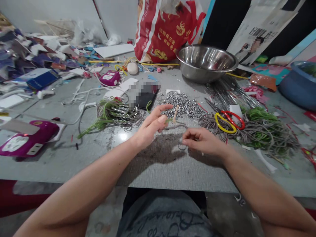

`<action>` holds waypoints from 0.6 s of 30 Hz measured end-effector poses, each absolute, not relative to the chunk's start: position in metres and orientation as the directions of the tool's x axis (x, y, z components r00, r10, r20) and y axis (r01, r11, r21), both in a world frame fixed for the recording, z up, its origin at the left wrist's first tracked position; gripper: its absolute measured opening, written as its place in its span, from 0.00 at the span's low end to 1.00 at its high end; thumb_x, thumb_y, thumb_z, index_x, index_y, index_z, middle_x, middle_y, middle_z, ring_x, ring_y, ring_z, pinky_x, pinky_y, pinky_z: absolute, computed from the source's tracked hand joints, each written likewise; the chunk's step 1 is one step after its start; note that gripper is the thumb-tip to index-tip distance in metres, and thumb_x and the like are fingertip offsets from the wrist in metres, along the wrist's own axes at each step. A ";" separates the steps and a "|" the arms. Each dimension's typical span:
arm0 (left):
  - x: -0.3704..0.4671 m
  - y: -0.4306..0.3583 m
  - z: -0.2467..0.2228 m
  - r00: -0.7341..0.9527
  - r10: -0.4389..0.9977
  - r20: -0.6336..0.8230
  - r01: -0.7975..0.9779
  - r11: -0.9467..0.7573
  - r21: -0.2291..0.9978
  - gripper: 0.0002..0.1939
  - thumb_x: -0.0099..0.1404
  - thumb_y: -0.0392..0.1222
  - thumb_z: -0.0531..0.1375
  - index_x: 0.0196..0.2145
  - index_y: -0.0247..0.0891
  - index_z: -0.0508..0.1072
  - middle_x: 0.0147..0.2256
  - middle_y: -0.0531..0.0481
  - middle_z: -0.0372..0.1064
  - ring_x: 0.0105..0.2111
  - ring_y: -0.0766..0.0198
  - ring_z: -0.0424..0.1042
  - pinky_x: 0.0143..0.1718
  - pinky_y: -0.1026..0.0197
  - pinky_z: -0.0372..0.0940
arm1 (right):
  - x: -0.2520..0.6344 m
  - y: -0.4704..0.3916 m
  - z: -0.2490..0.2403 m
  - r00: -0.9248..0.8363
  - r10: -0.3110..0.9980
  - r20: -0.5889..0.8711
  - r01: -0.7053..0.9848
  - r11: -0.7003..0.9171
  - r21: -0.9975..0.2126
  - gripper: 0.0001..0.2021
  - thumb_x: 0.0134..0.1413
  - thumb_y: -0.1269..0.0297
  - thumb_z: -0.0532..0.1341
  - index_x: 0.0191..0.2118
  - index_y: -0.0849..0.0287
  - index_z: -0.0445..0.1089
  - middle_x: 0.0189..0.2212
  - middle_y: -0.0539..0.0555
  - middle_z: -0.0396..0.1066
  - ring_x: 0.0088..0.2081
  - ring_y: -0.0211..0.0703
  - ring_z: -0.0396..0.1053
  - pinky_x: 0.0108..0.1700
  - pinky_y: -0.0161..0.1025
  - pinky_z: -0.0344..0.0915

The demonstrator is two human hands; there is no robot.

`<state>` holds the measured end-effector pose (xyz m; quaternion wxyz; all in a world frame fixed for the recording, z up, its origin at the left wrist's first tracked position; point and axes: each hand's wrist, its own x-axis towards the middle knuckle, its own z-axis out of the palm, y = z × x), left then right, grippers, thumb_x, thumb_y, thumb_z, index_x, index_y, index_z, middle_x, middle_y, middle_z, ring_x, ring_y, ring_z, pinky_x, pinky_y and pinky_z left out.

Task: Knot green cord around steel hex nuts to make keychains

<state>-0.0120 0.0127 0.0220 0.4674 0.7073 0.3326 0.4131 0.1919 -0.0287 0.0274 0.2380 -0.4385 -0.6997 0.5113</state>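
My left hand [151,126] is closed at the thumb and fingers on a green and grey cord [176,126] in the middle of the table. A small tan stick [175,113] stands up beside the cord, just right of its fingertips. My right hand [201,140] has its fingers curled in a pinch, with a small thin ring [182,146] at the fingertips. Behind both hands lies a spread of silver beads [184,103]. To the left is a bundle of green and grey cords with beads [111,113].
Yellow-and-red scissors [228,121] rest on grey and green cords [269,131] at the right. A metal bowl [206,64], a red bag [165,36] and a dark phone [145,95] are farther back. Purple power strips [32,138] stand left; a blue basin [298,87] is right.
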 end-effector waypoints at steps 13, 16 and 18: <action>-0.006 -0.010 0.044 0.533 0.838 0.115 -0.217 0.003 0.976 0.37 0.56 0.70 0.42 0.49 0.38 0.63 0.20 0.56 0.46 0.19 0.68 0.54 0.23 0.61 0.60 | 0.169 -0.035 0.017 -0.652 0.749 -0.117 -0.011 -0.163 -0.987 0.11 0.47 0.64 0.62 0.38 0.57 0.63 0.25 0.45 0.63 0.25 0.31 0.63 0.29 0.33 0.62; -0.009 0.004 0.046 0.301 0.947 0.116 -0.202 -0.056 0.978 0.35 0.61 0.67 0.34 0.41 0.38 0.67 0.17 0.57 0.42 0.16 0.69 0.50 0.23 0.60 0.60 | 0.180 -0.029 0.021 -0.456 0.884 -0.107 0.117 -0.059 -0.991 0.10 0.48 0.59 0.61 0.33 0.59 0.66 0.20 0.44 0.59 0.20 0.29 0.53 0.22 0.31 0.52; -0.012 0.014 0.045 0.208 0.971 0.114 -0.201 -0.072 0.977 0.34 0.63 0.64 0.34 0.38 0.38 0.68 0.16 0.58 0.41 0.15 0.69 0.49 0.22 0.60 0.59 | 0.189 -0.023 0.023 -0.325 0.945 -0.030 0.187 0.032 -0.982 0.11 0.48 0.56 0.61 0.28 0.59 0.66 0.18 0.43 0.56 0.20 0.30 0.50 0.21 0.32 0.49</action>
